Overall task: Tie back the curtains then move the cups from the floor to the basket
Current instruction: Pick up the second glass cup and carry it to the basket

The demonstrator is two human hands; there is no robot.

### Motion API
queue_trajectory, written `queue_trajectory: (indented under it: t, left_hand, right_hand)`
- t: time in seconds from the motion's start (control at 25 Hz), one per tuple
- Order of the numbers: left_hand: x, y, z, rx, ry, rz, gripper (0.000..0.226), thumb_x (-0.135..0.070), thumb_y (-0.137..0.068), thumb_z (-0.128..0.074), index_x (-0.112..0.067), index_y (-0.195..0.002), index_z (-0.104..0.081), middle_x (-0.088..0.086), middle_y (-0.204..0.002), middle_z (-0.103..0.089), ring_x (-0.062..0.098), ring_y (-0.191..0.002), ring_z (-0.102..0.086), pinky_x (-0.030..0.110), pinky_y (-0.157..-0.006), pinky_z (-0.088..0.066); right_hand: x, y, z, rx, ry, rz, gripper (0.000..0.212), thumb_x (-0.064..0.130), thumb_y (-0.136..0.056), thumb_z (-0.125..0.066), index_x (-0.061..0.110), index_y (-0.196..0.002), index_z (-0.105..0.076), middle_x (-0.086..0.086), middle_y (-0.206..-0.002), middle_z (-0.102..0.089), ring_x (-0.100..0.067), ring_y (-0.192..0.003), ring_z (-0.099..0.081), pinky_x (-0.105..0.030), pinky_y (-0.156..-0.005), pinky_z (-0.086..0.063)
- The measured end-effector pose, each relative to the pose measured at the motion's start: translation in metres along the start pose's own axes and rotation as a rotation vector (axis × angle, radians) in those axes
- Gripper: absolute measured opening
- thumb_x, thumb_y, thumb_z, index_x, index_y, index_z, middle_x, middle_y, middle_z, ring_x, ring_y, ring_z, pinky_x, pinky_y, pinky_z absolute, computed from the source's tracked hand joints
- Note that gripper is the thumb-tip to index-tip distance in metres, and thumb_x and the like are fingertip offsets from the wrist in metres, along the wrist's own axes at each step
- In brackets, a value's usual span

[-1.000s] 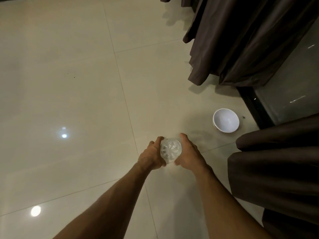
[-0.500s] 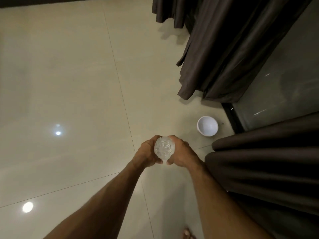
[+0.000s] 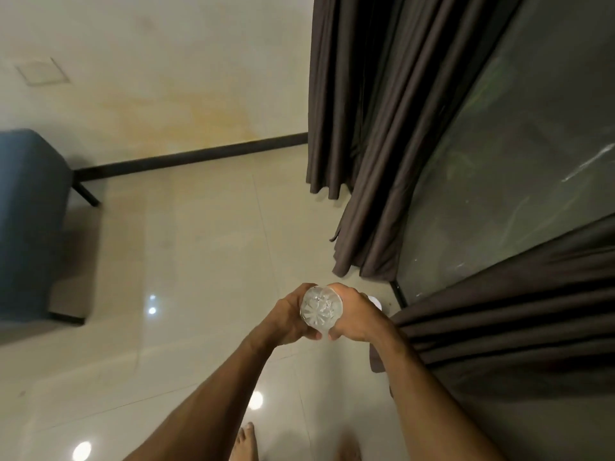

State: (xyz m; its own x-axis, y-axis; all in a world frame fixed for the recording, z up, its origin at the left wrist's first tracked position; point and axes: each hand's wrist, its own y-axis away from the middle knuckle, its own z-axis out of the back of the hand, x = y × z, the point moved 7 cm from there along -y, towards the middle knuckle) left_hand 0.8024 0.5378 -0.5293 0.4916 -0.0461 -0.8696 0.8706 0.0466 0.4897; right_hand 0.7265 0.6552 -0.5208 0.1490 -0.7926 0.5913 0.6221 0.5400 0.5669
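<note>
Just below the middle of the view, toward five o'clock, two hands meet around a clear cut-glass cup (image 3: pixel 321 310), which is held up off the floor (image 3: pixel 199 261) with one round, star-patterned end turned to the camera. The left hand (image 3: pixel 288 319) wraps the cup from its nine o'clock side and the right hand (image 3: pixel 357 314) from its three o'clock side. The fingers of both are curled about the glass, and their tips nearly touch beneath it at six o'clock. At three o'clock from the right hand's knuckles, a sliver of a white cup (image 3: pixel 376 301) shows on the floor, mostly hidden. A far curtain (image 3: pixel 376 128), dark brown, hangs in folds at one o'clock, its hem close to the tiles. A near curtain (image 3: pixel 515 327) of the same cloth fills four o'clock, bunched beside the right forearm. Between the two curtains lies a dark glass door (image 3: pixel 532 161). At nine o'clock stands a blue seat (image 3: pixel 30 227) on thin dark legs, backed by a pale wall (image 3: pixel 166 78) with a dark skirting (image 3: pixel 189 158). Bare feet (image 3: pixel 244 442) show at six o'clock, blurred.
</note>
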Motion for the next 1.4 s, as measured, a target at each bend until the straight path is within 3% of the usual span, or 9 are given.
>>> queue_trajectory:
  t: [0.12, 0.32, 0.48, 0.64, 0.8, 1.04, 1.16, 1.28, 1.4]
  left_hand:
    - [-0.056, 0.044, -0.001, -0.053, -0.139, -0.037, 0.073, 0.013, -0.066, -0.078, -0.006, -0.129, -0.046, 0.01, -0.116, -0.06, 0.012, -0.093, -0.06, 0.021, -0.071, -0.057]
    - [-0.117, 0.1, -0.004, -0.094, -0.287, -0.083, 0.081, -0.004, -0.061, -0.087, -0.014, -0.13, -0.045, 0.002, -0.115, -0.061, 0.021, -0.106, -0.061, 0.04, -0.089, -0.056]
    - [-0.138, 0.124, -0.005, -0.12, -0.24, -0.123, 0.083, 0.002, -0.059, -0.087, -0.013, -0.129, -0.044, -0.004, -0.108, -0.06, 0.011, -0.095, -0.06, 0.015, -0.071, -0.053]
    - [-0.155, 0.138, 0.004, -0.175, -0.279, -0.184, 0.08, -0.004, -0.059, -0.089, -0.016, -0.126, -0.047, -0.005, -0.105, -0.06, 0.007, -0.084, -0.059, 0.011, -0.056, -0.047]
    - [-0.16, 0.145, 0.013, -0.198, -0.269, -0.23, 0.087, -0.009, -0.055, -0.092, -0.019, -0.126, -0.043, -0.002, -0.11, -0.06, 0.016, -0.1, -0.06, 0.023, -0.075, -0.053]
    - [-0.168, 0.147, 0.026, -0.157, -0.339, -0.288, 0.081, -0.013, -0.056, -0.092, -0.02, -0.124, -0.049, 0.0, -0.117, -0.06, 0.02, -0.109, -0.059, 0.033, -0.091, -0.054]
    - [-0.169, 0.145, 0.029, -0.1, -0.356, -0.306, 0.079, -0.009, -0.056, -0.092, -0.019, -0.124, -0.051, -0.001, -0.115, -0.061, 0.02, -0.108, -0.059, 0.033, -0.092, -0.053]
    - [-0.165, 0.145, 0.025, -0.019, -0.397, -0.336, 0.078, -0.008, -0.058, -0.09, -0.017, -0.125, -0.051, 0.002, -0.115, -0.061, 0.021, -0.108, -0.06, 0.038, -0.093, -0.053]
    - [-0.15, 0.141, 0.017, 0.057, -0.442, -0.334, 0.08, -0.009, -0.058, -0.09, -0.019, -0.125, -0.047, -0.001, -0.114, -0.06, 0.02, -0.107, -0.059, 0.037, -0.091, -0.054]
  right_hand:
    - [0.036, 0.05, 0.03, -0.033, -0.014, 0.035, 0.086, 0.004, -0.061, -0.084, 0.028, -0.135, -0.046, 0.002, -0.124, -0.06, -0.022, -0.112, -0.058, -0.038, -0.09, -0.054]
    - [0.08, 0.115, 0.057, -0.121, -0.033, 0.075, 0.083, 0.003, -0.06, -0.085, 0.027, -0.131, -0.048, -0.001, -0.122, -0.059, -0.024, -0.106, -0.058, -0.036, -0.085, -0.056]
    - [0.104, 0.136, 0.07, -0.162, -0.003, 0.099, 0.081, 0.008, -0.053, -0.088, 0.031, -0.123, -0.054, 0.003, -0.115, -0.064, -0.022, -0.101, -0.062, -0.034, -0.08, -0.056]
    - [0.124, 0.148, 0.077, -0.203, 0.01, 0.129, 0.079, 0.008, -0.057, -0.087, 0.026, -0.127, -0.054, 0.001, -0.114, -0.065, -0.021, -0.101, -0.063, -0.032, -0.08, -0.057]
    - [0.136, 0.157, 0.08, -0.239, -0.004, 0.122, 0.079, 0.002, -0.059, -0.082, 0.026, -0.128, -0.053, -0.004, -0.115, -0.062, -0.024, -0.097, -0.063, -0.028, -0.066, -0.053]
    - [0.143, 0.163, 0.076, -0.317, 0.003, 0.102, 0.076, -0.004, -0.068, -0.078, 0.027, -0.132, -0.051, -0.005, -0.116, -0.063, -0.022, -0.091, -0.062, -0.02, -0.051, -0.045]
    - [0.144, 0.167, 0.071, -0.367, -0.011, 0.075, 0.076, 0.003, -0.064, -0.083, 0.026, -0.129, -0.052, -0.004, -0.116, -0.063, -0.024, -0.095, -0.064, -0.032, -0.067, -0.058]
    - [0.137, 0.174, 0.058, -0.42, -0.05, 0.035, 0.078, 0.012, -0.061, -0.088, 0.027, -0.129, -0.053, -0.002, -0.118, -0.065, -0.025, -0.106, -0.063, -0.041, -0.088, -0.057]
    - [0.122, 0.184, 0.042, -0.445, -0.144, -0.021, 0.074, 0.013, -0.062, -0.09, 0.021, -0.127, -0.056, -0.001, -0.116, -0.068, -0.022, -0.105, -0.063, -0.035, -0.087, -0.055]
